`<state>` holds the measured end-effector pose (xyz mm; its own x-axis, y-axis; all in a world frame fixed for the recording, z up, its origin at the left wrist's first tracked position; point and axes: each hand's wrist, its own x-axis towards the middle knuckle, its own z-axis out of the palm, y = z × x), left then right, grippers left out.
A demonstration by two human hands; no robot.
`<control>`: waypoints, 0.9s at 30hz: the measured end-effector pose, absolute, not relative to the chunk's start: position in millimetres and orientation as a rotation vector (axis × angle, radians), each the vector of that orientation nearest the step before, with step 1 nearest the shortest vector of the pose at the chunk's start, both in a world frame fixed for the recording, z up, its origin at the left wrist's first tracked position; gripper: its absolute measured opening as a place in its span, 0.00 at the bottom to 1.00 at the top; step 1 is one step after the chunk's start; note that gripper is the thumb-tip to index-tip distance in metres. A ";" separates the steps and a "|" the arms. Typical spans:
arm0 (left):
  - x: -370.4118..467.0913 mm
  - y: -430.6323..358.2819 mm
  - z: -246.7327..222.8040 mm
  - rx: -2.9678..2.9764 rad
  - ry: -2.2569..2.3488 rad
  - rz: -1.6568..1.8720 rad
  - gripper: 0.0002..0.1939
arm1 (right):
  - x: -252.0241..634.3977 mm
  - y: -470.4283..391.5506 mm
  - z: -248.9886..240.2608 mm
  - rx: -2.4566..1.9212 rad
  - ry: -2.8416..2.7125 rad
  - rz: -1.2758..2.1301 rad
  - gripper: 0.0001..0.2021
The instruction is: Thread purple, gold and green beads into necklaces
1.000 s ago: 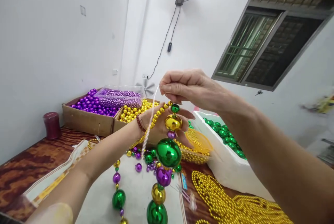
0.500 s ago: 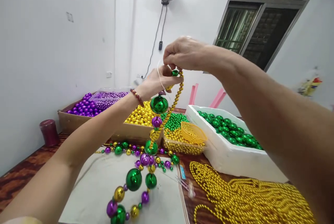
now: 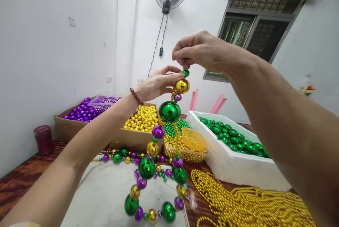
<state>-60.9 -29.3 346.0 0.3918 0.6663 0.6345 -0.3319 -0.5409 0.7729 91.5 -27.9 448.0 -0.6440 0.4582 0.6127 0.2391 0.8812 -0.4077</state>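
A bead necklace [image 3: 170,112] of green, gold and purple balls hangs upright in front of me, its lower part forming a loop. My left hand [image 3: 161,83] is at its top, fingertips closed against a small green bead and the gold ball under it. Just above, my right hand [image 3: 194,50] pinches the string end of the necklace. A thin pale line of string curves out to the left of those fingertips. A dark red bead bracelet [image 3: 136,96] circles my left wrist.
Behind stand a cardboard box [image 3: 106,133] of purple and gold balls, a clear tub [image 3: 185,153] of small beads with a yellow basket [image 3: 194,139], and a white foam box [image 3: 238,166] of green balls. Gold bead strands [image 3: 254,202] lie right, a white sheet [image 3: 100,191] in front.
My right hand has risen slightly and moved right, and the top of the necklace has come up with it. The hanging loop has swung right and spread wider. The view has tilted up a little.
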 end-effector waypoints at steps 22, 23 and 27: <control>-45.2 -17.2 328.7 1.705 0.417 1.679 0.10 | 84.1 -10.9 425.0 -0.571 -2.183 0.345 0.08; -45.7 -15.9 321.1 1.691 0.397 1.669 0.10 | 81.6 -9.6 417.6 -0.567 -2.185 0.368 0.08; -51.3 -16.2 281.8 1.596 0.402 1.614 0.11 | 73.0 -6.7 377.1 -0.611 -2.160 0.473 0.08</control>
<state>-51.3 -16.2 281.8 0.1301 0.7214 0.6802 -0.3177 -0.6195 0.7178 73.0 -6.7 377.1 -0.5437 0.5712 0.6149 0.2621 0.8116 -0.5222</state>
